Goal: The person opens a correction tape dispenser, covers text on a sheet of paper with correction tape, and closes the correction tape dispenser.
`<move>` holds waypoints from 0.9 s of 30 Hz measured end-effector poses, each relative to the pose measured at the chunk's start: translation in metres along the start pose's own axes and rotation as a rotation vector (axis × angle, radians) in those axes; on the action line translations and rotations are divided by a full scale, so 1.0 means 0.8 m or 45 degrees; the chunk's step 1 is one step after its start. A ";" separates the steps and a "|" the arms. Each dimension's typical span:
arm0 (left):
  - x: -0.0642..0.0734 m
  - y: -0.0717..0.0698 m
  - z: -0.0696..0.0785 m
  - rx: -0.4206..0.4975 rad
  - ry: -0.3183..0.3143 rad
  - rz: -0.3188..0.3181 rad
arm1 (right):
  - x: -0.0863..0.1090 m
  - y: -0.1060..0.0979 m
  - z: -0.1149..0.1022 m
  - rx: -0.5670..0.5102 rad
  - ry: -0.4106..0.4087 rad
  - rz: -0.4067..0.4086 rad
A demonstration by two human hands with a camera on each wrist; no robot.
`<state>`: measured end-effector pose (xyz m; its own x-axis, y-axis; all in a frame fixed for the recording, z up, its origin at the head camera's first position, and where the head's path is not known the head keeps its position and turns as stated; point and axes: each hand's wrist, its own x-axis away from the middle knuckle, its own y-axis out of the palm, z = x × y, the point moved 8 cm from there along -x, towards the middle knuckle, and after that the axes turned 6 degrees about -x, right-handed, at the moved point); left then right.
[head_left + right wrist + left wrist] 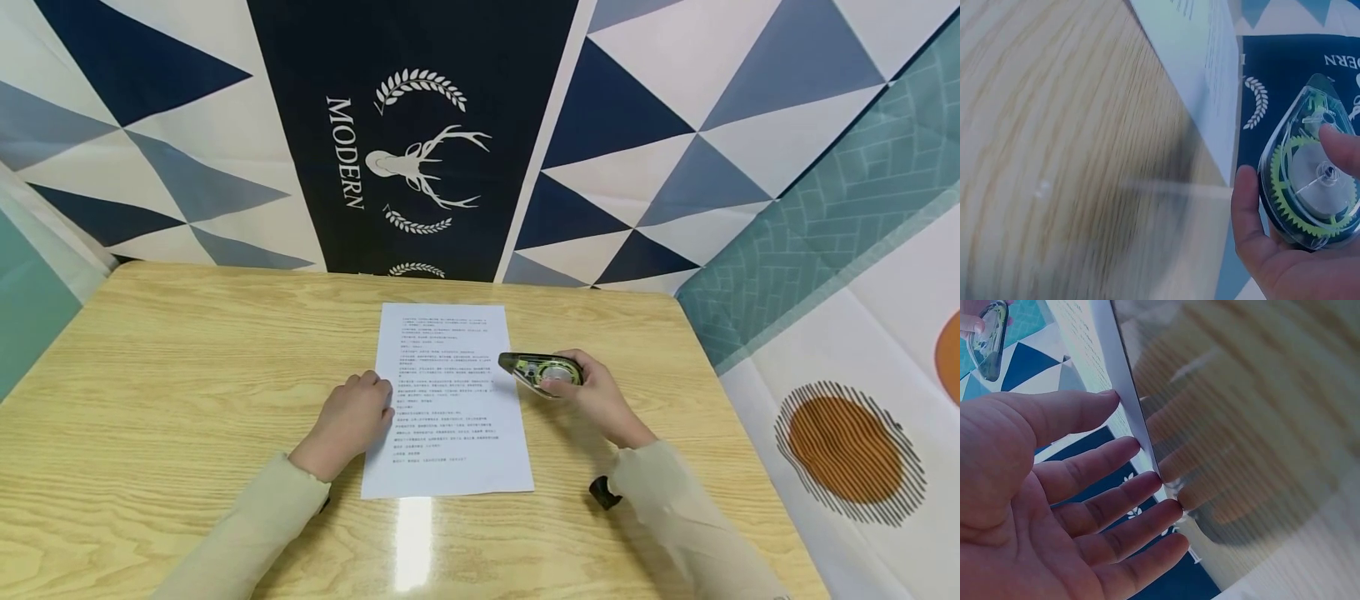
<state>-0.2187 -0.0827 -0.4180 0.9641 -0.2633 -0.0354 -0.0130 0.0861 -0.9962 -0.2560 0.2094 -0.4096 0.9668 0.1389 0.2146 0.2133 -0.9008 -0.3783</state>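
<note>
A sheet of white paper (450, 400) printed with lines of small text lies on the wooden table. At its left edge my left hand (352, 421) rests, fingertips on the margin; the left wrist view shows those fingers (1110, 500) loosely extended along the paper's edge. My right hand (606, 408) grips a correction tape (528, 367) at the sheet's right side, its tapered tip over the right margin. Through the clear case of the correction tape (1313, 178), the right wrist view shows a green gear wheel and a white spool, with the thumb on the case.
The wooden table (202, 367) ends at the back against a patterned cloth (420, 167) with triangles and a deer head. A second cloth (847, 333) hangs along the right side. A small black object (603, 493) shows beside the right sleeve.
</note>
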 end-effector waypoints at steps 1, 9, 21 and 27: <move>0.000 0.000 0.000 0.002 -0.002 0.000 | -0.001 0.002 -0.002 -0.002 -0.004 -0.009; -0.001 -0.011 0.001 0.054 -0.005 0.074 | -0.005 0.019 -0.013 -0.046 -0.020 -0.043; -0.008 -0.029 0.002 0.225 -0.008 0.093 | -0.009 0.042 -0.035 -0.094 -0.051 -0.106; -0.008 -0.035 0.001 0.311 -0.016 0.099 | -0.013 0.055 -0.043 -0.092 -0.059 -0.140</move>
<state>-0.2245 -0.0822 -0.3894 0.9660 -0.2347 -0.1088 -0.0244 0.3359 -0.9416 -0.2613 0.1543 -0.3974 0.9440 0.2559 0.2084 0.3093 -0.9061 -0.2887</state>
